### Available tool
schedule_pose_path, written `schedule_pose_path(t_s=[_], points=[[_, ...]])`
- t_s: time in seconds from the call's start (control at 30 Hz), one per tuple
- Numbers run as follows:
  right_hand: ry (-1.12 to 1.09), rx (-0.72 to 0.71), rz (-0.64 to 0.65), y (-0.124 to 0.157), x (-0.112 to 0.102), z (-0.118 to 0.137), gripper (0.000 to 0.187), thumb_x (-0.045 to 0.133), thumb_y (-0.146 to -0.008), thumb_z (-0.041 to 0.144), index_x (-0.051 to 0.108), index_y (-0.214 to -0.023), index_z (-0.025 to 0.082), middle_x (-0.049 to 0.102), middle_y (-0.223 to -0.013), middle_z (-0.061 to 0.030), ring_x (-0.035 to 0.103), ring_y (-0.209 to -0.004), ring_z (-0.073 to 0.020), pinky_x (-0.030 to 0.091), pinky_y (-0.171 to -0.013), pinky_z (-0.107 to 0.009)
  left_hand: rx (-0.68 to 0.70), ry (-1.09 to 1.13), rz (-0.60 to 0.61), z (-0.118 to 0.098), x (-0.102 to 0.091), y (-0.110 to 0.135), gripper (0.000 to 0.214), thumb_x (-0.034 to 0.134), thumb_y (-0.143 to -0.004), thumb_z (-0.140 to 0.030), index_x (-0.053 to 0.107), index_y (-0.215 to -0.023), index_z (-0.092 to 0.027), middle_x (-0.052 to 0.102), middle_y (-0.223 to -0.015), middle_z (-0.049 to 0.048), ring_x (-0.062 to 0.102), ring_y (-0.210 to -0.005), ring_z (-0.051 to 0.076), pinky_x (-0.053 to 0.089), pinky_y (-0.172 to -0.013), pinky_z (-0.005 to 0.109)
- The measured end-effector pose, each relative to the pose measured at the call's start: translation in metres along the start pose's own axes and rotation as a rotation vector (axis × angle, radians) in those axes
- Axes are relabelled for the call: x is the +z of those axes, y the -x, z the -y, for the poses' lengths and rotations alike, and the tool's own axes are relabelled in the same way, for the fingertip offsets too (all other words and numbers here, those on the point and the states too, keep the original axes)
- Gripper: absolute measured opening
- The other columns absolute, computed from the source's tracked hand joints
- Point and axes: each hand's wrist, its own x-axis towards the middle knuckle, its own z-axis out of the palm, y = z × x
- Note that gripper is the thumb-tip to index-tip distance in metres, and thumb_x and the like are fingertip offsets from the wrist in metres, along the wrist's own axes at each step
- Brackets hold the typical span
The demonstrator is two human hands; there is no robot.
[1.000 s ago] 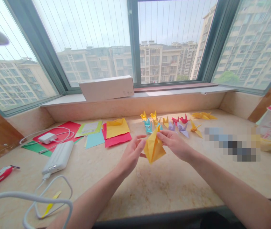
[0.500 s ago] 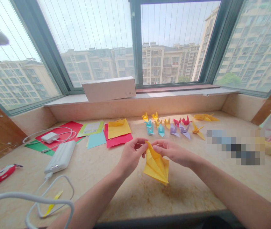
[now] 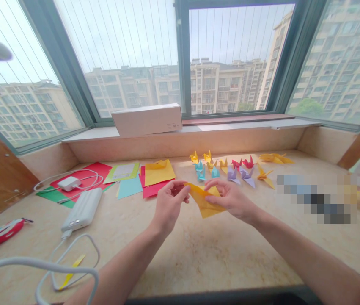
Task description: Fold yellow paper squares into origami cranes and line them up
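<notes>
A partly folded sheet of yellow origami paper (image 3: 205, 207) is held above the counter between both hands. My left hand (image 3: 171, 203) pinches its left corner between thumb and fingers. On the other side, my right hand (image 3: 230, 197) grips the paper, with the thumb in front and the fingers partly behind it. Beyond the hands stand several small paper cranes in rows: yellow (image 3: 207, 156), blue (image 3: 215, 172), purple (image 3: 247, 174) and red (image 3: 248, 162). A larger yellow crane (image 3: 265, 176) lies at their right.
Coloured paper sheets (image 3: 159, 173) lie back left, near a white charger (image 3: 69, 183) and power bank (image 3: 83, 209). White cables (image 3: 40, 262) loop at front left beside a red-and-white tool (image 3: 2, 233). A white box (image 3: 148, 120) rests on the sill. A blurred patch covers something at right.
The yellow paper has been turned and raised; its lower end now points right instead of hanging down. My right hand has shifted from its top corner onto its right side.
</notes>
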Motion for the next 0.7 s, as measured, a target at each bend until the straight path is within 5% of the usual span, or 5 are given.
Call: schedule_pose_path(t_s=[0.33,0.53,0.7], points=[[0.115,-0.114,-0.161,-0.004,-0.008,0.004,0.022,0.077,-0.074,0.043,0.077,-0.084,0.023,0.057,-0.122,-0.0094,0.048,-0.127,-0.0270,0.042,-0.104,-0.042,-0.046,0.136,0.067,0.001,0.000,-0.002,0.024,0.074,-0.079,-0.031,0.068,-0.091,-0.011,0.071,-0.078,0.0035,0.066,-0.071,0.012,0.057,-0.072,0.025],[0.127,-0.053,0.028,-0.002,-0.013,0.013,0.031,0.080,-0.072,0.040,0.075,-0.098,0.024,0.052,-0.136,-0.0104,0.051,-0.128,-0.0285,0.041,-0.106,-0.047,-0.021,0.087,0.030,0.000,0.000,-0.001,0.022,0.074,-0.079,-0.030,0.067,-0.086,-0.011,0.070,-0.071,0.0021,0.066,-0.066,0.011,0.058,-0.070,0.025],[0.189,-0.098,-0.009,-0.003,-0.012,0.008,0.024,0.080,-0.072,0.037,0.076,-0.092,0.024,0.050,-0.139,-0.0096,0.050,-0.128,-0.0288,0.045,-0.104,-0.046,-0.013,0.068,-0.001,0.000,-0.001,-0.001,0.023,0.075,-0.077,-0.030,0.066,-0.086,-0.011,0.070,-0.071,0.0020,0.066,-0.065,0.011,0.058,-0.070,0.026]])
